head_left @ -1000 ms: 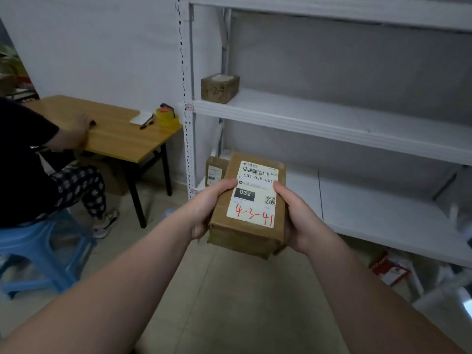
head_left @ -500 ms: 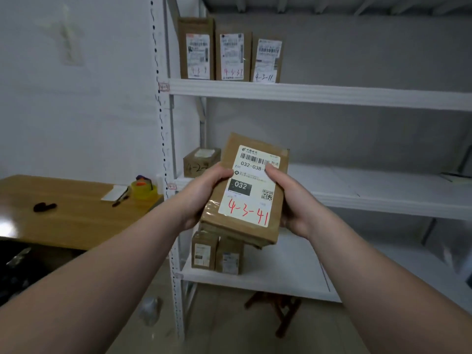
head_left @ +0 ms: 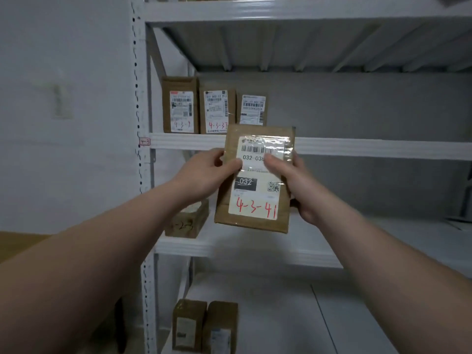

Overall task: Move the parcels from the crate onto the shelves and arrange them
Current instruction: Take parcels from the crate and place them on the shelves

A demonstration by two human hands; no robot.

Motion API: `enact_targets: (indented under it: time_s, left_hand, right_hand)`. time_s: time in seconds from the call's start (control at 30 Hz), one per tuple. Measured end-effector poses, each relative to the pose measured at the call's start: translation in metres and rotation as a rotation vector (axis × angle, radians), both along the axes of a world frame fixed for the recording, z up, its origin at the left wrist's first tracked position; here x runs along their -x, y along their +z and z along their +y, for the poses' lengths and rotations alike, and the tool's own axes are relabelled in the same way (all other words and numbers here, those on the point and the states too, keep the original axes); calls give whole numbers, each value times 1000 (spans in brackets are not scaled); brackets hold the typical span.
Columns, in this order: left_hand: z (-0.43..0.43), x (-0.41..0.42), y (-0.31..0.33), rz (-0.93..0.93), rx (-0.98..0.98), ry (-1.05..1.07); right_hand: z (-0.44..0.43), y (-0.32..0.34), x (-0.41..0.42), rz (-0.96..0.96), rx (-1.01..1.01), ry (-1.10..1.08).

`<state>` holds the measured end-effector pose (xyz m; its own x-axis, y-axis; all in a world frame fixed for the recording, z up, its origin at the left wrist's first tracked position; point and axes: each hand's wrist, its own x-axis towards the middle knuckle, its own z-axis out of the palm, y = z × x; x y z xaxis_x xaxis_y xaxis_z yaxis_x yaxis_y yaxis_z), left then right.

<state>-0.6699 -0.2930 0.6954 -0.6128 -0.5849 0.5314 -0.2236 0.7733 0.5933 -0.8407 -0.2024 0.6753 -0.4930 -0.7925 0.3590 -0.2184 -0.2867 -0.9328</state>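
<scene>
Both hands gripped one brown parcel (head_left: 255, 190) between them, holding it upright in the air in front of the shelving. The left hand (head_left: 209, 172) curled round its left edge with the thumb pressed on the white label (head_left: 258, 208), and the right hand (head_left: 293, 185) curled round its right edge, thumb also on the label. That label showed a barcode, the printed figures 032, a QR code and the red handwritten mark 4-3-41. The parcel's top edge overlapped the front lip of the middle shelf (head_left: 357, 148); whether it touched the lip could not be told. A small red tag (head_left: 144, 142) reading 4-3 sat on the post (head_left: 139, 98) at that shelf's level. At the shelf's left end three others stood upright side by side: the first parcel (head_left: 180, 106) marked 4-3-7, the second parcel (head_left: 217, 111) marked 4-3-37, and the third parcel (head_left: 252, 109), its lower part hidden behind the held one. On the lower shelf (head_left: 255, 254) a small box (head_left: 187, 221) lay at the left end, partly behind the left wrist. On the bottom shelf (head_left: 281, 315) a pair of boxes (head_left: 219, 328) stood upright, just beside each other. A wooden table (head_left: 15, 241) showed at the left edge.
</scene>
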Motion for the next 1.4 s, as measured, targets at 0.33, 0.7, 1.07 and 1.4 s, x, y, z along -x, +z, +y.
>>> enact_targets:
  time_s: [0.33, 0.7, 1.07, 1.4]
  left_hand:
    - [-56, 108, 89, -164, 625, 472]
    - [-114, 197, 125, -238, 804, 675]
    - [-174, 242, 125, -260, 823, 643]
    - [-209, 265, 137, -156, 794, 546]
  right_hand:
    - [-56, 104, 115, 164, 253, -134]
    - [-112, 150, 233, 259, 324, -293]
    - [-163, 135, 255, 204, 248, -330]
    - [-185, 126, 266, 209, 31, -298]
